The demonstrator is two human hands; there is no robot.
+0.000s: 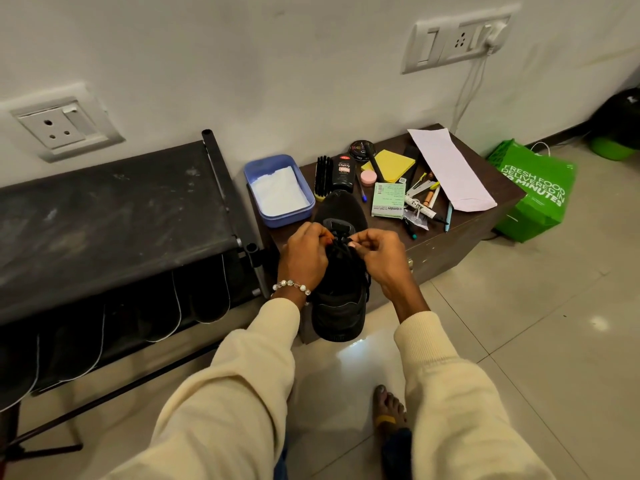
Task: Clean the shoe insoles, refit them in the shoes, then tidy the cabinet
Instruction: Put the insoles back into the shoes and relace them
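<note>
A black shoe (341,306) lies on the low brown cabinet (446,244), toe pointing to the wall and heel hanging over the front edge. My left hand (304,252) and my right hand (379,254) meet over the shoe's lacing, each pinching the black laces (341,239) with curled fingers. The insole is not visible. A blue tray (304,188) holding white powder or cloth stands at the cabinet's back left.
A shoe brush (322,178), a black polish bottle (344,173), a polish tin (360,151), yellow sticky notes (393,164), a green box (388,200), pens and a white envelope (450,171) crowd the cabinet. A black shoe rack (114,216) stands left. A green bag (533,199) sits right.
</note>
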